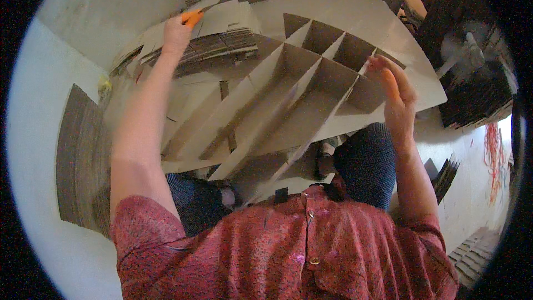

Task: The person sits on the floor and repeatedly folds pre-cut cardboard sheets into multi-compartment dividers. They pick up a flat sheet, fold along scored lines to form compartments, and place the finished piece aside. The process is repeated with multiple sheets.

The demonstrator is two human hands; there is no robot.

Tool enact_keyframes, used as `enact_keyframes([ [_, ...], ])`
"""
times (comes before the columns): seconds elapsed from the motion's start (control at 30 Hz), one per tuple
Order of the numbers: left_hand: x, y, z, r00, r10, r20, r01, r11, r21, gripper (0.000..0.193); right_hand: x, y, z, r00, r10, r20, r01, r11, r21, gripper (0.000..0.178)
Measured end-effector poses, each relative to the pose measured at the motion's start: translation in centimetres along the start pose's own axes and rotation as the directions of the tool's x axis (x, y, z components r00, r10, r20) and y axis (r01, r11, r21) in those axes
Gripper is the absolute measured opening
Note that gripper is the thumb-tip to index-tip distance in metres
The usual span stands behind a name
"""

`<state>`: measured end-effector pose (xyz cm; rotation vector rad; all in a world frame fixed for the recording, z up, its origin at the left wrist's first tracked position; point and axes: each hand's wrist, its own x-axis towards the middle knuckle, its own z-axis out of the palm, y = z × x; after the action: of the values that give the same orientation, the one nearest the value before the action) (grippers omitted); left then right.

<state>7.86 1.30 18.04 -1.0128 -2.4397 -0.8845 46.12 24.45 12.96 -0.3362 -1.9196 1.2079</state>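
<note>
My right hand (395, 91) clamps the edge of the cardboard divider grid (288, 100) over my lap; my left hand (176, 33) pinches a strip on the stack (222, 39). The grid may fold if I pull unevenly.

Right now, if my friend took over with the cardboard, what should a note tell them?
Left hand: stretched out to the stack of flat cardboard strips, orange-tipped fingers on a strip; grip unclear.
Right hand: steadying the right edge of the cardboard divider grid, fingers around a strip.
Grid rests over the lap, several long and cross strips already slotted together.
More cardboard piles lie at the left.
Left: loose strips remain on the stack.
</note>
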Motion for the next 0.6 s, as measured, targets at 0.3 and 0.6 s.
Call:
enact_keyframes([
  [0.3, -14.4, 15.1, 2.5, 0.726, 0.685, 0.062, -0.561, 0.643, -0.521, 0.038, 0.4, -3.1, 2.6, 0.906, 0.413, 0.092, -0.421, 0.902, 0.094, 0.019],
  [0.6, -8.7, 4.0, 0.9, 0.950, -0.198, 0.242, 0.291, 0.842, -0.454, 0.039, -3.5, -3.0, -1.8, 0.984, 0.124, 0.126, -0.107, 0.985, -0.134, 0.018],
])
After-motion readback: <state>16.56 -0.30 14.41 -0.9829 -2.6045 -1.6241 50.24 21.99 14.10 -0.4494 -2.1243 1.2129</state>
